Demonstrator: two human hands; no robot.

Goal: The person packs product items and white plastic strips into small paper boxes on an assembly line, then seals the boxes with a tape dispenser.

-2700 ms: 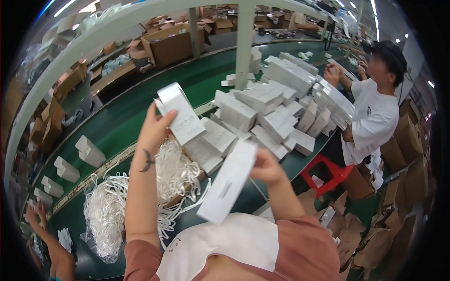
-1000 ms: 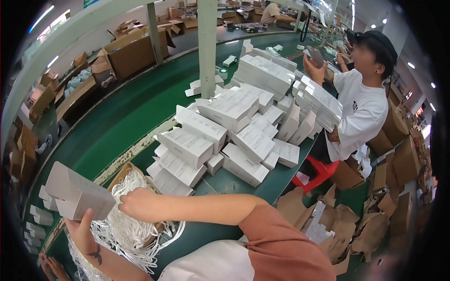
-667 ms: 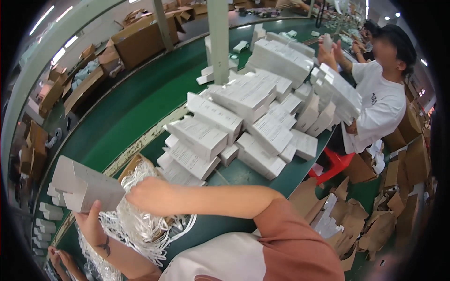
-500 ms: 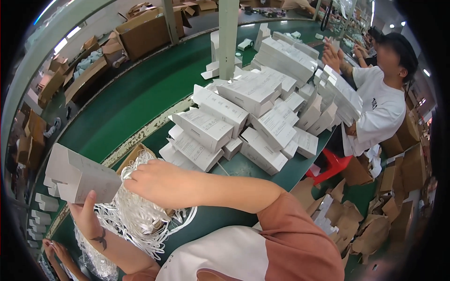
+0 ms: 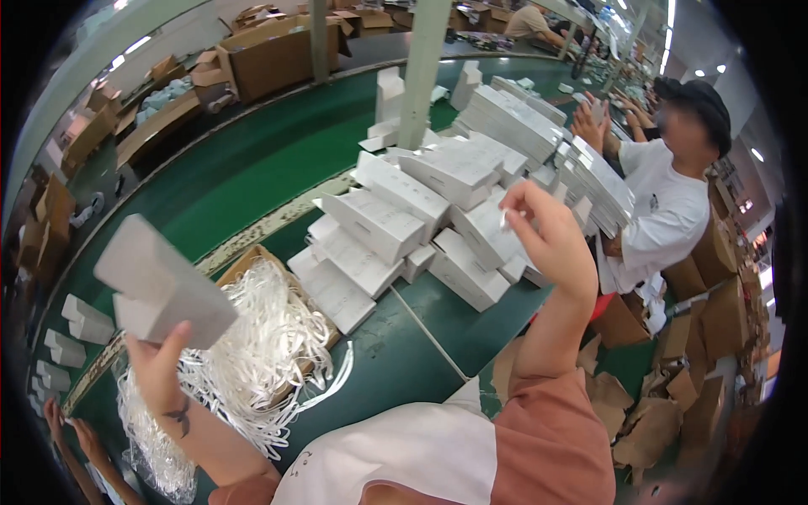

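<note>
Green bench, crowded packing room

Your left hand [image 5: 156, 370] gripped a white box [image 5: 160, 286] above the handles [image 5: 252, 353]; your right hand [image 5: 547, 240], fingers pinching something small, hung over the box pile [image 5: 404, 219]. Cartons [image 5: 278, 55] lined the far side of the bench [image 5: 252, 168]; a co-worker [image 5: 665, 210] stood opposite.

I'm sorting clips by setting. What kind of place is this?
Most likely a factory packing line. A long green conveyor belt carries stacks of white boxes, brown cardboard cartons stand along it, and a co-worker in a white shirt handles boxes on the same line.
</note>
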